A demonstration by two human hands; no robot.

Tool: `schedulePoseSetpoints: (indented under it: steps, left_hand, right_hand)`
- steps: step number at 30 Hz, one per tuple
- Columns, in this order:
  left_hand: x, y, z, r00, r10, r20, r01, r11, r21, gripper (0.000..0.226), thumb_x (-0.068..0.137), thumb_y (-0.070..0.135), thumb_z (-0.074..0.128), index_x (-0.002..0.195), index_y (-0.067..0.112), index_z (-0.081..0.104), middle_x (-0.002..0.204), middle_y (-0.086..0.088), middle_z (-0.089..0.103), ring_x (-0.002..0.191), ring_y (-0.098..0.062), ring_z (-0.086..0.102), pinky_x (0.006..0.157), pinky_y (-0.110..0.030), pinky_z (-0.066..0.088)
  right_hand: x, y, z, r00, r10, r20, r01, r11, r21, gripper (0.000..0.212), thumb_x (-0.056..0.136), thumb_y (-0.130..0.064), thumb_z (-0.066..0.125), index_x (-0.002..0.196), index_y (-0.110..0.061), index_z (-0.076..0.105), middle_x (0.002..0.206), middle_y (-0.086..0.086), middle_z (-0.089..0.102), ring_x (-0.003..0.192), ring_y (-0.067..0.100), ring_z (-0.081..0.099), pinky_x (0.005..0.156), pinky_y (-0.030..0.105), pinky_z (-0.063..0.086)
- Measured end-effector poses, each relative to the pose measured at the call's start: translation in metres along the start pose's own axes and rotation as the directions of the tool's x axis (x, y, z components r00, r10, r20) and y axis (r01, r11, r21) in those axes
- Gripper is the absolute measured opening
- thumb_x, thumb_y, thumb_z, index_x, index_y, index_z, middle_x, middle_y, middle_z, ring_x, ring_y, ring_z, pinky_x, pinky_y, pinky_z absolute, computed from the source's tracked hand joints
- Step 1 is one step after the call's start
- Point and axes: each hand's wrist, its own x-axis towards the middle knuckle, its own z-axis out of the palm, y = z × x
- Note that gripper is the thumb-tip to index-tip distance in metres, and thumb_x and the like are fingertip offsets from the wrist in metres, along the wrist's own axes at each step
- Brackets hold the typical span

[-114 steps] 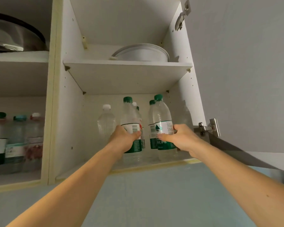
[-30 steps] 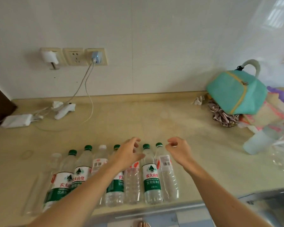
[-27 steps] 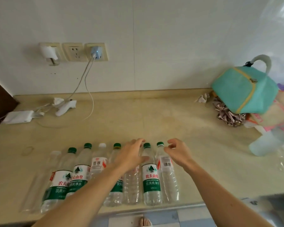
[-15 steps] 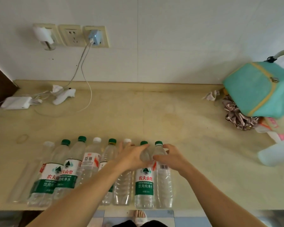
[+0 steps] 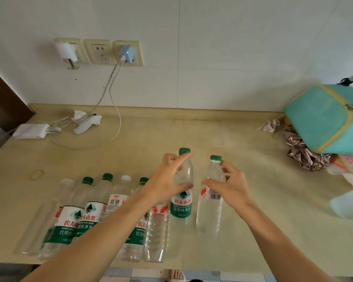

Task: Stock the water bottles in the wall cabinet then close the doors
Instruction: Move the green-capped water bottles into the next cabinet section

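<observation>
My left hand (image 5: 167, 180) grips the upper part of a green-capped water bottle (image 5: 181, 206) with a green label, raised off the beige counter (image 5: 151, 143). My right hand (image 5: 230, 188) holds a second green-capped clear bottle (image 5: 210, 212) by its shoulder, just to the right. Both bottles are lifted out of the row. Several more bottles (image 5: 86, 216) lie side by side along the counter's front edge, partly hidden under my left forearm. The wall cabinet is out of view.
A teal bag (image 5: 326, 119) sits on crumpled cloth at the right, with a pale plastic cup (image 5: 348, 204) near it. A white charger (image 5: 31, 131), cables and a white clip (image 5: 86, 123) lie at the back left below wall sockets (image 5: 98, 51).
I looked down from the cabinet to the counter. Both hands reached the two rightmost bottles, closed on them and lifted them away from the row.
</observation>
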Motion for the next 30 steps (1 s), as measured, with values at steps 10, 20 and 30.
schedulePoseSetpoints:
  steps: [10,20,30]
  left_hand:
    - [0.010,0.007,0.000,0.975,0.094,-0.201,-0.085,0.995,0.052,0.142,0.071,0.027,0.092,0.140,0.069,-0.025,0.117,0.020,0.027,0.089,-0.004,0.055,0.085,-0.031,0.045]
    - [0.013,-0.008,0.001,0.960,0.033,-0.278,-0.031,0.999,0.008,0.141,0.067,0.027,0.095,0.142,0.069,-0.017,0.124,0.018,0.032,0.109,-0.007,0.048,0.094,-0.028,0.039]
    - [0.010,-0.025,0.012,0.970,-0.045,-0.241,0.027,0.997,-0.077,0.114,0.071,0.043,0.090,0.152,0.051,0.010,0.130,0.031,0.029,0.116,0.009,0.045,0.096,-0.015,0.035]
  right_hand:
    - [0.010,-0.026,0.001,0.918,-0.359,-0.168,0.333,0.929,-0.163,0.060,0.065,-0.021,0.094,0.115,-0.020,0.062,0.120,-0.011,0.047,0.111,0.014,0.054,0.096,0.022,0.045]
    - [0.010,-0.011,0.002,0.937,-0.309,-0.165,0.282,0.944,-0.170,0.071,0.071,-0.026,0.092,0.131,-0.015,0.055,0.129,-0.006,0.044,0.123,0.016,0.048,0.106,0.032,0.044]
    - [0.014,0.011,0.017,0.973,-0.215,-0.081,0.210,0.976,-0.064,0.092,0.073,-0.042,0.087,0.150,-0.038,0.035,0.131,-0.020,0.040,0.119,-0.001,0.047,0.096,0.011,0.037]
